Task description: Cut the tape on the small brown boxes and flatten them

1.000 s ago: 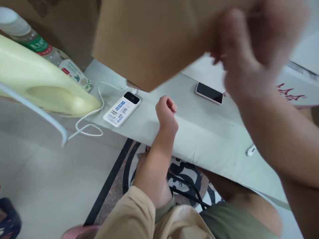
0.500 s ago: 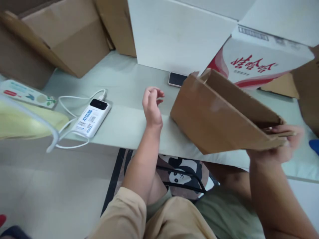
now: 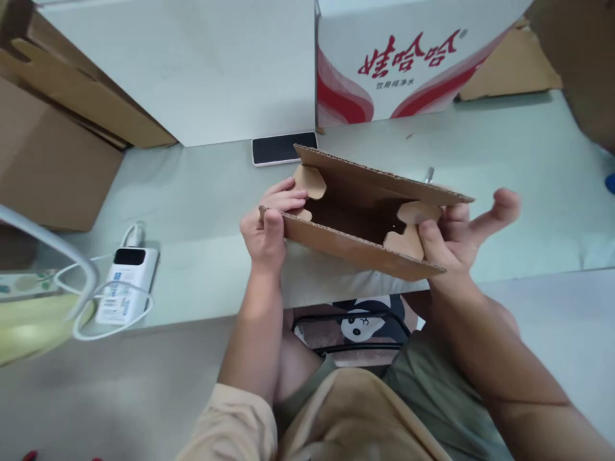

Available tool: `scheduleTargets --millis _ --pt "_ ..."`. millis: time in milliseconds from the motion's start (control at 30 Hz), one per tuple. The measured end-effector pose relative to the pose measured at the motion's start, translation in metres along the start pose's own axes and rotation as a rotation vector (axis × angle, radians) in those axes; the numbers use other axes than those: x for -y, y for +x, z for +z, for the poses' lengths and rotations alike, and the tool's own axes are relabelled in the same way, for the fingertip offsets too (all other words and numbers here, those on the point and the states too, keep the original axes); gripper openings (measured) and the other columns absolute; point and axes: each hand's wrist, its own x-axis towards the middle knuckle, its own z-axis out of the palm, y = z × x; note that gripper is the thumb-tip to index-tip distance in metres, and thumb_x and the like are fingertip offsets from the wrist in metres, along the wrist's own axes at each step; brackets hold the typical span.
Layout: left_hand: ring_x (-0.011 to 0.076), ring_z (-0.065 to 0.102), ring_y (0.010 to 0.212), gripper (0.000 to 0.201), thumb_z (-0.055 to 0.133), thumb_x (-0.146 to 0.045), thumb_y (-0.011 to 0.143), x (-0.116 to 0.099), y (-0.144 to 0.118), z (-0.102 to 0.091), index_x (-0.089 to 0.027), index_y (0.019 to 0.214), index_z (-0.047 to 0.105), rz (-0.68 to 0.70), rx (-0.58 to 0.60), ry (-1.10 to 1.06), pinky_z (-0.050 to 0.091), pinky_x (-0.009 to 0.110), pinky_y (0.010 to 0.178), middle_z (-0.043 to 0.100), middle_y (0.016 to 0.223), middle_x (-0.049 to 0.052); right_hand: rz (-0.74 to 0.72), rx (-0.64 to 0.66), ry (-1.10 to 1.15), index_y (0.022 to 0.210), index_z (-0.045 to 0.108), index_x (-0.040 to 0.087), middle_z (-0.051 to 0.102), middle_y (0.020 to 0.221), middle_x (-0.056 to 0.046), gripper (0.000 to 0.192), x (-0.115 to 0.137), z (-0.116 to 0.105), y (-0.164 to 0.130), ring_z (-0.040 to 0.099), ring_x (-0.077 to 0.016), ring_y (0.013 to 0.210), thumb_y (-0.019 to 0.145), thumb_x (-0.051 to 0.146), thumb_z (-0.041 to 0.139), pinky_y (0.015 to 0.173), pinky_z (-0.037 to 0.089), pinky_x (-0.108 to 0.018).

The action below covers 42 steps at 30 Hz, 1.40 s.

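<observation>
A small brown cardboard box is held between both hands, its open top facing me. Small side flaps fold in at its two ends, and the inside is dark. My left hand grips the left end, thumb on the near panel and fingers against the left flap. At the right end, my right hand pinches the box, its thumb on the right flap and one finger sticking out to the right. Just beyond the box lies a smartphone, dark screen up.
White cartons stand along the back, one with red lettering. Brown cardboard boxes are at the left. A white power bank with a looped cable lies near the table's front edge, beside a yellow item. A panda-patterned mat shows below.
My left hand has gone from free in the air to gripping the box's left end. The box has turned so its opening faces me. The view has shifted right.
</observation>
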Motion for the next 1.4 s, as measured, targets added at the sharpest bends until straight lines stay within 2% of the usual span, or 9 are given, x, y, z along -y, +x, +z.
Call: scheduleTargets --millis 100,167,367,633,800,967,1067,1200,1400 --pt "0.0253 0.071 0.117 0.046 0.062 -0.067 0.091 0.006 0.003 0.0 -0.026 0.106 0.074 -0.011 0.013 0.095 0.051 0.044 0.113 0.075 0.106 0.006 -0.102 -0.052 0.048 0.122 0.059 0.04 0.067 0.118 -0.005 0.028 0.008 -0.003 0.002 0.066 -0.0302 0.121 0.095 0.047 0.053 0.112 0.05 -0.061" --pt "0.0268 0.067 0.125 0.053 0.07 -0.066 0.084 0.008 0.005 -0.003 -0.029 0.121 0.069 0.039 0.029 0.148 0.05 0.045 0.114 0.071 0.124 0.007 -0.131 -0.041 0.024 0.101 0.069 0.032 0.069 0.11 -0.008 0.033 0.01 -0.004 0.003 0.064 -0.0337 0.124 0.096 0.055 0.046 0.117 0.045 -0.064" --pt "0.026 0.069 0.123 0.03 0.062 -0.051 0.096 0.001 0.006 -0.008 -0.028 0.102 0.081 0.055 0.15 0.274 0.048 0.049 0.118 0.075 0.124 0.004 -0.181 -0.056 0.076 0.098 0.073 0.032 0.07 0.107 -0.007 0.042 0.012 -0.002 0.002 0.064 -0.0329 0.122 0.097 0.057 0.04 0.117 0.044 -0.064" --pt "0.0262 0.071 0.119 0.027 0.07 -0.049 0.087 0.007 0.005 -0.02 -0.027 0.097 0.082 -0.032 -0.007 0.183 0.05 0.048 0.116 0.078 0.119 0.004 0.122 -0.164 0.235 0.133 0.059 0.036 0.064 0.141 -0.005 0.047 -0.02 -0.007 0.004 0.066 -0.0263 0.128 0.092 0.059 0.052 0.107 0.055 -0.051" --pt "0.0265 0.066 0.128 0.024 0.067 -0.046 0.083 0.019 0.015 -0.043 -0.025 0.086 0.077 -0.237 -0.228 0.035 0.05 0.044 0.116 0.078 0.118 0.004 0.413 0.181 0.324 0.114 0.07 0.024 0.078 0.113 -0.009 0.056 -0.019 -0.002 -0.001 0.075 -0.0257 0.107 0.098 0.069 0.041 0.095 0.062 -0.048" --pt "0.0192 0.072 0.112 0.015 0.067 -0.035 0.079 0.016 0.016 -0.039 -0.024 0.088 0.071 -0.59 -0.432 -0.193 0.06 0.027 0.092 0.079 0.106 0.003 0.159 0.445 0.374 0.147 0.055 0.031 0.054 0.159 -0.005 0.069 0.009 0.007 -0.007 0.051 -0.0271 0.148 0.096 0.074 0.038 0.125 0.042 -0.053" --pt "0.0193 0.076 0.091 0.022 0.058 -0.038 0.085 0.005 0.008 -0.019 -0.021 0.088 0.07 -0.914 -0.312 -0.305 0.061 0.026 0.076 0.078 0.086 0.005 -0.015 0.462 0.209 0.16 0.037 0.038 0.031 0.173 0.002 0.068 0.018 0.006 -0.008 0.027 -0.0249 0.162 0.098 0.066 0.044 0.135 0.024 -0.053" --pt "0.0286 0.077 0.093 0.063 0.042 -0.071 0.092 -0.005 -0.009 0.008 -0.016 0.094 0.073 -1.239 0.068 -0.388 0.063 0.036 0.078 0.077 0.085 0.015 -0.064 0.404 0.059 0.165 0.023 0.038 0.033 0.172 0.001 0.071 0.029 0.0 -0.009 0.028 -0.0242 0.162 0.1 0.058 0.046 0.134 0.027 -0.052" --pt "0.0228 0.075 0.09 0.038 0.058 -0.052 0.095 -0.002 -0.023 0.029 -0.019 0.105 0.074 -1.296 0.158 -0.184 0.063 0.031 0.067 0.079 0.11 0.013 0.049 0.217 -0.03 0.159 0.037 0.039 0.032 0.172 0.001 0.064 0.043 -0.014 -0.006 0.021 -0.0283 0.164 0.099 0.057 0.05 0.135 0.02 -0.058"
